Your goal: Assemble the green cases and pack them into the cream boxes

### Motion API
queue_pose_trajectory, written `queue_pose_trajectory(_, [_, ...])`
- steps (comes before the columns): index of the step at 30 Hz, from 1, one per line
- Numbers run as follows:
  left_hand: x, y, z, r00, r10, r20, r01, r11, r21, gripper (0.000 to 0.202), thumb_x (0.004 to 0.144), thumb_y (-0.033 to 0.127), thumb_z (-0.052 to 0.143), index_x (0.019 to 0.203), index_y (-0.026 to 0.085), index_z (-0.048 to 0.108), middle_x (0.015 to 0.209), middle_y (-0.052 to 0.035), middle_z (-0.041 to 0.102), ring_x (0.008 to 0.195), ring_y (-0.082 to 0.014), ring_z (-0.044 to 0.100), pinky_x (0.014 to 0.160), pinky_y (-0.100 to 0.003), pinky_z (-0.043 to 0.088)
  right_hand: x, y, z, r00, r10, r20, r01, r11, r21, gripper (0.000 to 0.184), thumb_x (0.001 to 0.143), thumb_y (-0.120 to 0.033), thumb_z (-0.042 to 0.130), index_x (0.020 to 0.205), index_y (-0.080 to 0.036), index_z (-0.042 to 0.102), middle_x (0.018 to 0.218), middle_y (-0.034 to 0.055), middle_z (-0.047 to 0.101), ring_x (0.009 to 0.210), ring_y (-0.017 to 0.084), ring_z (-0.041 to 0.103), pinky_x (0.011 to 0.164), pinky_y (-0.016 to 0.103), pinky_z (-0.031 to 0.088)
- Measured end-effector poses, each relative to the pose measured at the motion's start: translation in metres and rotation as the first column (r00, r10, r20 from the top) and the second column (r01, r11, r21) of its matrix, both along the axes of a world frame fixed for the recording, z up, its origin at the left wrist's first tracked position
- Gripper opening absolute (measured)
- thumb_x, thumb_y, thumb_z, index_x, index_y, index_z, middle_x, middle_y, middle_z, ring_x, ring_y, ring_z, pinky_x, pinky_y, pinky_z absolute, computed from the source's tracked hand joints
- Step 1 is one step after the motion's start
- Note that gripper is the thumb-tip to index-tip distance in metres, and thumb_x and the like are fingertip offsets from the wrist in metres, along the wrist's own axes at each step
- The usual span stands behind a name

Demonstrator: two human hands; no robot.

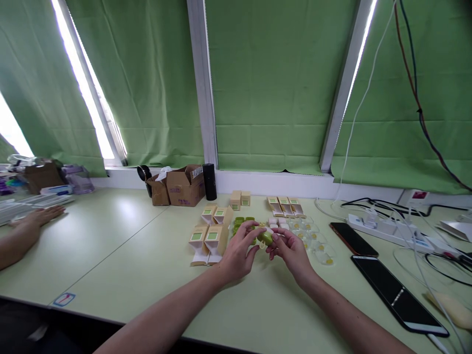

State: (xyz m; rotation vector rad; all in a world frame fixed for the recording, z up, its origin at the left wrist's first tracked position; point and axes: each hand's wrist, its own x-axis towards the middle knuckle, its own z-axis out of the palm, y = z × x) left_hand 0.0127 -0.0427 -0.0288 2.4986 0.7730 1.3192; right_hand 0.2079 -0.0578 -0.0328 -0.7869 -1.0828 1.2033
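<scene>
Between my two hands is a small glossy green case point(266, 239) with a pale yellow loop at its lower side. My left hand point(240, 250) pinches it from the left, fingers bent over its top. From the right, my right hand point(293, 253) grips it with thumb and fingertips. Just behind my left hand lie several similar green pieces point(239, 221), partly covered by it. Small pale pink-white blocks point(278, 222) show beyond my right hand. Several clear plastic pieces with yellow middles point(313, 236) spread to its right.
Open beige boxes with green labels point(212, 236) stand left of my hands; more boxes point(284, 206) lie behind. Cartons point(186, 187) and a black cylinder point(210, 182) line the back. Phones point(398, 290), a power strip point(387, 231) and cables occupy the right. Another person's hand point(44, 215) rests far left.
</scene>
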Motion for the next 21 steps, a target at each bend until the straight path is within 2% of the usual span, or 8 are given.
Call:
queue_pose_trajectory(3, [0.0, 0.001, -0.001, 1.0, 0.014, -0.024, -0.013, 0.999, 0.033, 0.058, 0.097, 0.009, 0.055, 0.149, 0.034, 0.058, 0.144, -0.0149, 0.052, 0.12, -0.0301, 0.06, 0.102, -0.049, 0.054, 0.0, 0.0, 0.001, 1.0, 0.02, -0.001, -0.02, 0.999, -0.038, 0.061, 0.071, -0.068, 0.089, 0.101, -0.017, 0.071, 0.066, 0.0022, 0.07, 0.058, 0.02, 0.069, 0.049, 0.029, 0.054])
queue_pose_trajectory(6, [0.001, 0.002, -0.002, 1.0, 0.017, -0.004, -0.017, 0.999, 0.033, 0.057, 0.097, 0.013, 0.059, 0.15, 0.035, 0.059, 0.143, -0.015, 0.055, 0.12, -0.0317, 0.06, 0.103, -0.051, 0.053, 0.0, -0.001, 0.002, 0.999, 0.043, 0.011, -0.043, 0.998, -0.056, 0.062, 0.07, -0.072, 0.087, 0.094, -0.017, 0.072, 0.067, 0.0027, 0.069, 0.057, 0.019, 0.068, 0.046, 0.027, 0.051])
queue_pose_trajectory(10, [0.003, 0.006, -0.001, 0.996, 0.006, 0.09, -0.002, 0.999, -0.048, 0.051, 0.096, 0.019, 0.066, 0.145, 0.032, 0.065, 0.137, -0.0156, 0.059, 0.126, -0.0342, 0.059, 0.11, -0.055, 0.05, 0.002, -0.001, 0.001, 0.997, 0.081, 0.013, -0.08, 0.995, -0.057, 0.061, 0.072, -0.073, 0.085, 0.087, -0.016, 0.07, 0.071, 0.0033, 0.068, 0.055, 0.017, 0.067, 0.045, 0.025, 0.046])
queue_pose_trajectory(13, [0.006, 0.008, 0.002, 0.985, 0.012, 0.17, 0.008, 0.993, -0.12, 0.046, 0.093, 0.02, 0.072, 0.138, 0.03, 0.07, 0.131, -0.0148, 0.063, 0.127, -0.0343, 0.059, 0.111, -0.055, 0.048, 0.005, -0.002, 0.001, 0.996, 0.091, 0.023, -0.09, 0.995, -0.043, 0.058, 0.075, -0.072, 0.084, 0.087, -0.016, 0.07, 0.073, 0.0043, 0.069, 0.056, 0.015, 0.064, 0.046, 0.024, 0.044])
queue_pose_trajectory(17, [0.009, 0.007, 0.011, 0.969, 0.064, 0.237, -0.01, 0.975, -0.221, 0.046, 0.084, 0.017, 0.081, 0.128, 0.027, 0.075, 0.124, -0.0127, 0.066, 0.121, -0.0325, 0.061, 0.108, -0.049, 0.049, 0.01, -0.003, 0.003, 0.997, 0.071, 0.042, -0.07, 0.997, -0.034, 0.058, 0.076, -0.073, 0.081, 0.089, -0.016, 0.072, 0.077, 0.007, 0.073, 0.058, 0.014, 0.06, 0.047, 0.024, 0.043])
queue_pose_trajectory(21, [0.014, 0.011, 0.025, 0.934, 0.096, 0.345, 0.043, 0.926, -0.375, 0.036, 0.081, 0.022, 0.085, 0.117, 0.023, 0.079, 0.113, -0.0106, 0.071, 0.1, -0.0261, 0.065, 0.09, -0.037, 0.054, 0.014, -0.003, 0.007, 0.995, 0.017, 0.099, -0.016, 1.0, -0.01, 0.06, 0.077, -0.072, 0.08, 0.099, -0.017, 0.075, 0.081, 0.0073, 0.074, 0.06, 0.014, 0.058, 0.047, 0.024, 0.042])
